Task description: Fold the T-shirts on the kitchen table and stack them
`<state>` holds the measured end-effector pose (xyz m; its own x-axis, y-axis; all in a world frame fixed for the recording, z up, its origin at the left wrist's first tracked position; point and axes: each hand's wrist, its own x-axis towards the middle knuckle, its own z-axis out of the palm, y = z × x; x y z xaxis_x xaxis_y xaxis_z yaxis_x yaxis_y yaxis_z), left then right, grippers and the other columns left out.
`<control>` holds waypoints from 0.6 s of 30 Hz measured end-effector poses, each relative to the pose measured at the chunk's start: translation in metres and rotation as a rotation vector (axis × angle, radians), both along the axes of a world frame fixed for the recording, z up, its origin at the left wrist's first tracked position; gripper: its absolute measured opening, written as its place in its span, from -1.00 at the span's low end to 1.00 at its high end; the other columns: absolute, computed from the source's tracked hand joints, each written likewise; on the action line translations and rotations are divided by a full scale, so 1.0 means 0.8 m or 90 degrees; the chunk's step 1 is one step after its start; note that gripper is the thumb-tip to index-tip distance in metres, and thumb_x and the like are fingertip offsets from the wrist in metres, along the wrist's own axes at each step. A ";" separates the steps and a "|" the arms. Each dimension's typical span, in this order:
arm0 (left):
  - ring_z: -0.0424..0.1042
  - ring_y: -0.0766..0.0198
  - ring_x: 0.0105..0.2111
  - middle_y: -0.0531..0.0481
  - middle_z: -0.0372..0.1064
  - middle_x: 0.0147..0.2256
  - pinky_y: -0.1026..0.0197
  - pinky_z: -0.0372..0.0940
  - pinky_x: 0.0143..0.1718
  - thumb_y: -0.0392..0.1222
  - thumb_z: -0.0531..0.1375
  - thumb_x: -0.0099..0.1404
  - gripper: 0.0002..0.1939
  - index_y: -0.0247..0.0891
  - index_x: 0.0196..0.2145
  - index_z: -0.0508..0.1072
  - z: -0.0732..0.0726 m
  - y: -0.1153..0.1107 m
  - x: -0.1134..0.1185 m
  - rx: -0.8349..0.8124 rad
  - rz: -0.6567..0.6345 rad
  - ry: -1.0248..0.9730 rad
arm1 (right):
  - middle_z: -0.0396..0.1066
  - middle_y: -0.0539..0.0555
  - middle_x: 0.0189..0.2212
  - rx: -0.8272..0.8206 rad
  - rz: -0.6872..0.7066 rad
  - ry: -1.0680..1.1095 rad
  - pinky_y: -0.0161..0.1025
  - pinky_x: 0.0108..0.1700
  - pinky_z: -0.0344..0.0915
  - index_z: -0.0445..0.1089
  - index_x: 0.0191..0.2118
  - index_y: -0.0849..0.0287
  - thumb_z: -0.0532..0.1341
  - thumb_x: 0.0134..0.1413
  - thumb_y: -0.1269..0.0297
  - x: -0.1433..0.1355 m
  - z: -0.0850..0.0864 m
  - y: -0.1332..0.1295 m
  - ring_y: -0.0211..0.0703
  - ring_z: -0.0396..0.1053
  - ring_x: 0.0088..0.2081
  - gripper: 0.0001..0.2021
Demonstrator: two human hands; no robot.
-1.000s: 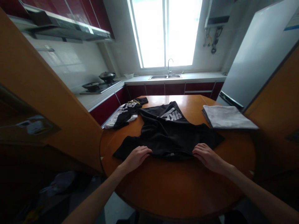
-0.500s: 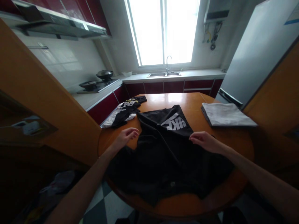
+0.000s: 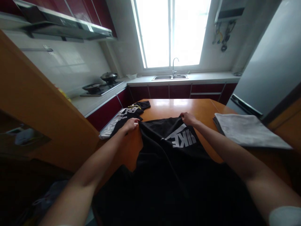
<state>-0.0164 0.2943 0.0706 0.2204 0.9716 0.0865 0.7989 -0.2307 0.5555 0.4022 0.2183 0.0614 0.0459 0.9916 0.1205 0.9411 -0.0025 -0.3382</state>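
Note:
A black T-shirt (image 3: 162,157) with a white NIKE print lies spread over the wooden table, the lettering upside down from where I look. At its far left corner, the fingers of my left hand (image 3: 131,125) are closed on the hem. My right hand (image 3: 188,119) pinches the far right corner just above the print. A shallow diagonal fold runs through the cloth between them. The near part of the shirt is dark and its lower edge runs out of view.
Black-and-white printed clothes (image 3: 124,117) lie at the table's left edge. A folded pale grey cloth (image 3: 249,127) rests on the right. Beyond the wooden table (image 3: 160,108) are a sink (image 3: 162,77), a stove with pans (image 3: 103,89) and a fridge (image 3: 261,66).
Both hands have reached forward to the shirt's far edge, the right from the shirt's side and the left from beside it. They have closed on its corners. The view has shifted slightly.

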 end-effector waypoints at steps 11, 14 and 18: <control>0.36 0.24 -0.45 0.02 0.38 -0.49 0.24 0.27 -0.40 0.04 0.41 -0.07 -0.66 -0.23 -0.39 0.57 0.010 0.064 0.006 -0.087 -0.180 -0.010 | 0.59 0.04 -0.29 -0.125 0.054 -0.013 -0.19 0.01 0.34 0.61 -0.26 0.10 0.38 0.02 0.29 0.058 0.002 0.089 -0.05 0.50 -0.16 -0.87; 0.28 0.32 -0.51 0.06 0.33 -0.49 0.30 0.18 -0.48 0.13 0.36 0.06 -0.59 -0.22 -0.26 0.53 0.028 0.069 0.012 -0.148 -0.213 -0.099 | 0.59 0.06 -0.31 -0.097 0.038 0.024 -0.30 -0.15 0.34 0.61 -0.23 0.17 0.34 0.08 0.31 0.097 0.013 0.090 -0.14 0.48 -0.26 -0.87; 0.29 0.30 -0.45 0.04 0.33 -0.41 0.30 0.22 -0.44 0.17 0.34 0.11 -0.61 -0.18 -0.30 0.46 0.052 0.071 0.034 -0.167 -0.244 -0.215 | 0.57 0.15 -0.27 -0.056 -0.003 0.071 -0.32 -0.24 0.34 0.57 -0.19 0.27 0.27 0.19 0.30 0.146 0.028 0.080 -0.16 0.45 -0.30 -0.83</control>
<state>0.0106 0.3512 0.1125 0.5635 0.8259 -0.0200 0.4532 -0.2888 0.8433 0.5191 0.2826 0.0839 0.0592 0.9979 0.0273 0.8976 -0.0412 -0.4389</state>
